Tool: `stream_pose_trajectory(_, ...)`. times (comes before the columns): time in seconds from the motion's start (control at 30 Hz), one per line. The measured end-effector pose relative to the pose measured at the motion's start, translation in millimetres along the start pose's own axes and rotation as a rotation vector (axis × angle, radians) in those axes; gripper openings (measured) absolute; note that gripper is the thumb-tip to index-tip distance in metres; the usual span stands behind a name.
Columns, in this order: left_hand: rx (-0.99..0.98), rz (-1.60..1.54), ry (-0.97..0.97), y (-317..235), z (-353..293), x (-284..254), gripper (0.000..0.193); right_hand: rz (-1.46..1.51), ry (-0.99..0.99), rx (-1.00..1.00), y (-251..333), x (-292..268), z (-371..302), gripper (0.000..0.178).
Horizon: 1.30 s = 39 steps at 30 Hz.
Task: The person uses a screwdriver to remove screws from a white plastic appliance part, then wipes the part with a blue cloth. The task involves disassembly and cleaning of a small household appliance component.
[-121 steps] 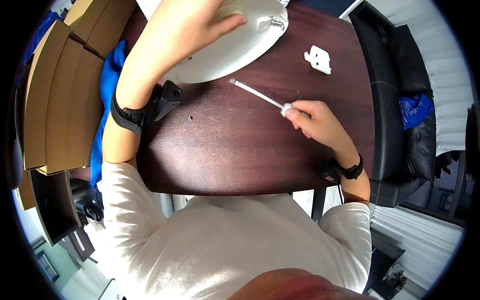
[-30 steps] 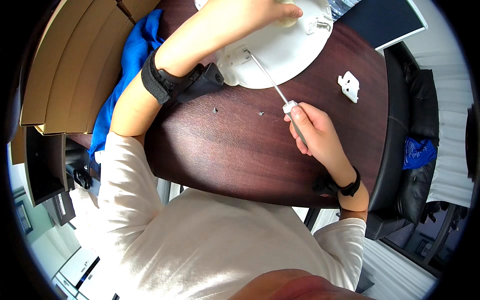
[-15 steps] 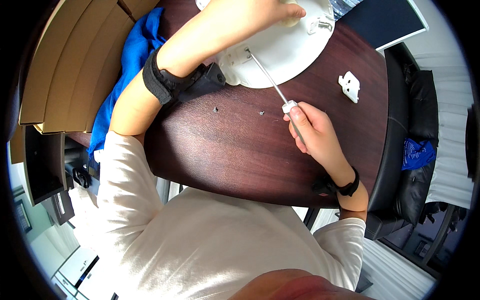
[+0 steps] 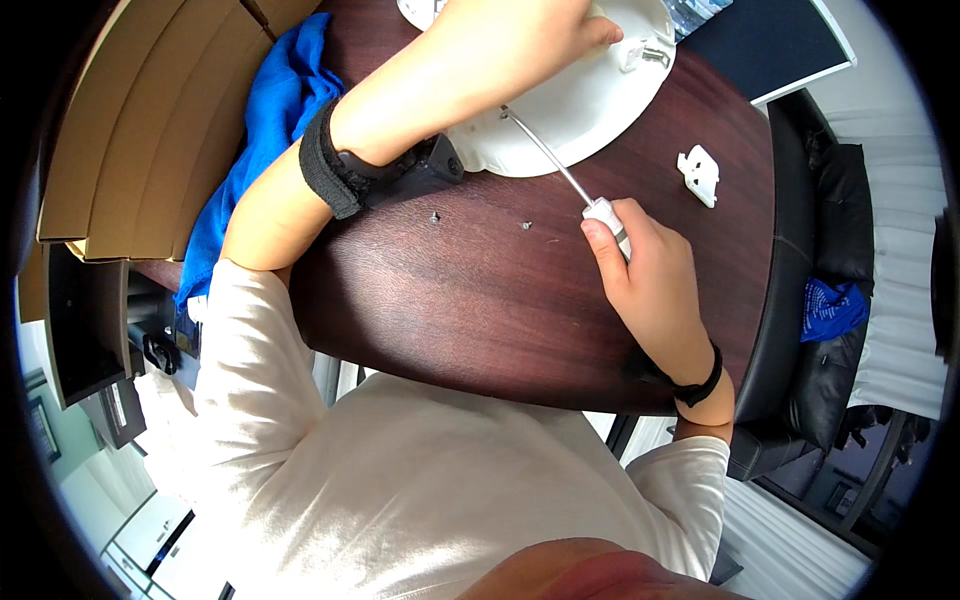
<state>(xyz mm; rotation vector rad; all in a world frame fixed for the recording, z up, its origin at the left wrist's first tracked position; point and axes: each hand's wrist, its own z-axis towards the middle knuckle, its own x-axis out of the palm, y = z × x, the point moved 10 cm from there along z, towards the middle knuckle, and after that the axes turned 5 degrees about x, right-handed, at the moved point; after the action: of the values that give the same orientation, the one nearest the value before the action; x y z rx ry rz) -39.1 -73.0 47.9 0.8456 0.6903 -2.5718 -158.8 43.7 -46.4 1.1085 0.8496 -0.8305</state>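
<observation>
My right hand (image 4: pixel 655 270) is closed around the white and grey handle of a screwdriver (image 4: pixel 553 158). Its metal shaft slants up to the left, and the tip meets a small screw spot on a round white plastic part (image 4: pixel 600 110). Across that part reaches my left arm, partly covering it. My left hand (image 4: pixel 575 30) grips the white part near its middle; the thumb shows, while the other fingers are mostly hidden at the top edge. Two small screws, one to the left (image 4: pixel 434 217) and another to the right (image 4: pixel 527 226), lie on the table below the part.
A small white plastic bracket (image 4: pixel 699 176) lies on the dark wooden table (image 4: pixel 440 300) at the right. Cardboard boxes (image 4: pixel 150 140) and a blue cloth (image 4: pixel 265 130) are at the left. A dark panel with a white edge (image 4: pixel 770 45) is at the far right, above a black sofa (image 4: pixel 840 200).
My right hand has shifted slightly right and its grip on the screwdriver handle has turned. My left forearm has moved a little right and down, covering more of the white part.
</observation>
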Motion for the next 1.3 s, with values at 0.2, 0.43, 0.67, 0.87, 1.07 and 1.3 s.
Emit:
stream_pose_trajectory(0.2,0.014,0.036,0.032,-1.9,-2.9,-3.6,0.039,0.135,0.141,0.11,-9.2,2.2,4.6,0.029)
stream_pose_trajectory(0.43,-0.002,-0.001,0.026,5.8,-1.5,1.4,0.041,0.873,0.514,0.574,-36.5,51.7,-16.4,0.035)
stream_pose_trajectory(0.67,-0.149,-0.176,0.283,14.0,2.1,3.1,0.052,0.888,0.544,0.571,-42.3,56.9,-15.8,0.033)
stream_pose_trajectory(0.87,-0.117,-0.389,0.437,15.5,4.4,5.4,0.049,0.893,0.523,0.537,-44.5,54.7,-14.6,0.033)
stream_pose_trajectory(1.07,-0.061,-0.363,0.265,4.2,5.4,5.5,0.046,0.907,0.513,0.554,-44.6,50.8,-12.9,0.034)
stream_pose_trajectory(1.3,-0.089,-0.384,0.167,-2.1,3.5,-0.9,0.038,0.748,0.416,0.52,-42.5,41.2,-11.4,0.035)
